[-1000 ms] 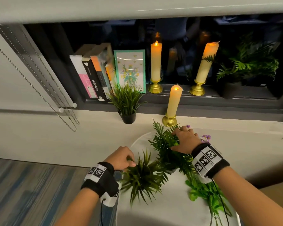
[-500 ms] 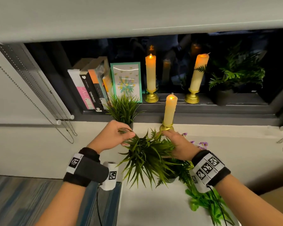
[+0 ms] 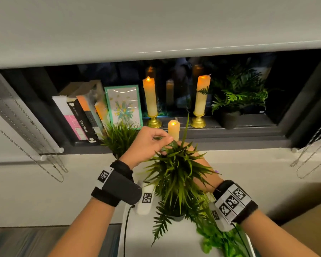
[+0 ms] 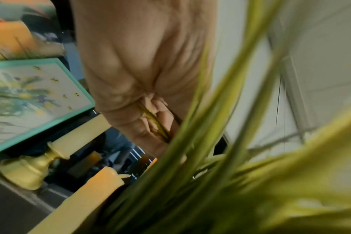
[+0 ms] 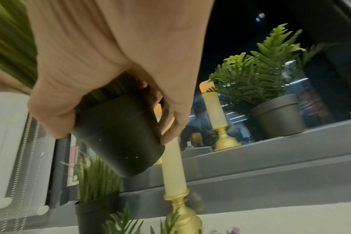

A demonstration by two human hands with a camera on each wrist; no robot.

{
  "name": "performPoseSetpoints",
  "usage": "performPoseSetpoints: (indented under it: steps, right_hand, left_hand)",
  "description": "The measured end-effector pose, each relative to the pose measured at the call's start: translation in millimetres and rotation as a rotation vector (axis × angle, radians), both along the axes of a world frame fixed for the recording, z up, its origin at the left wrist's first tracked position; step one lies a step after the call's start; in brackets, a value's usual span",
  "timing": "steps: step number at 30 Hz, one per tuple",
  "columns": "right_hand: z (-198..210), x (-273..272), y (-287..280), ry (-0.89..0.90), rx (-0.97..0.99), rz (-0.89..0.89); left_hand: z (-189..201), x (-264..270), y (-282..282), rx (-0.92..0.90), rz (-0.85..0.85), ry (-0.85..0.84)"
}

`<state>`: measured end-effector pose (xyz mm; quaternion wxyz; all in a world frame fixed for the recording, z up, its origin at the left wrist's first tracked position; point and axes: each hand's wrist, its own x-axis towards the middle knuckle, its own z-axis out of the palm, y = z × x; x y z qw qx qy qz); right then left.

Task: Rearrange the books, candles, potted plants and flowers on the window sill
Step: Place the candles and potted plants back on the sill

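Books [image 3: 78, 115] at left end of window sill [image 3: 230, 131], picture frame [image 3: 123, 105] just right of them. Two candles [image 3: 150, 101] on sill right of frame, fern pot [image 3: 235, 97] at far right. Third candle [image 3: 173, 127] lower, in front. Grass pot [image 3: 119, 138] before frame. Another grass plant [image 3: 176, 175] above table [image 3: 174, 242], leafy stems [image 3: 222, 238] on it.

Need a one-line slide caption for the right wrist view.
Right hand grips a small black pot of grass-like plant, tilted, above a cream candle on a gold holder.
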<state>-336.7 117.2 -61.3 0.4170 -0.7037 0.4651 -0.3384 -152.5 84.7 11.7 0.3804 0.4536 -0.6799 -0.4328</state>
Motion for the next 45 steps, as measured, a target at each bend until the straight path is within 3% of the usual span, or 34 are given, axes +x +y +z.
performPoseSetpoints:
  steps: [3, 5, 7, 11, 21, 30, 40, 45]
  right_hand:
    - [-8.0, -23.4, -1.3, 0.115, 0.002, -0.007]
    - [-23.3, -43.7, -12.8, 0.059, 0.007, -0.086]
    - [-37.5, -62.5, -25.0, 0.144, 0.121, -0.194]
    - [-51.7, -79.8, -46.6, 0.277, 0.031, -0.330]
    - [-80.3, -66.8, -89.3, 0.139, 0.097, -0.645]
    - [-98.4, -44.4, -115.6, -0.001, 0.131, -0.671]
    - [-91.5, -24.1, -118.6, -0.088, 0.036, -0.610]
    - [-103.9, -9.9, -119.5, -0.025, 0.094, -0.559]
  left_hand:
    - [-13.8, -11.5, -13.3, -0.005, 0.085, 0.050]
    - [-28.8, -12.3, -22.9, 0.010, 0.145, 0.067]
    - [-51.1, -11.9, -35.2, -0.018, 0.207, -0.028]
    - [-85.8, -21.6, -51.8, 0.089, 0.286, -0.211]
    - [-119.7, -49.6, -84.3, 0.109, 0.305, -0.463]
    - [-138.4, -46.6, -96.3, 0.083, 0.372, -0.489]
    - [-141.7, -29.7, -95.4, 0.067, 0.392, -0.369]
    - [-144.7, -25.3, -95.4, 0.083, 0.385, -0.356]
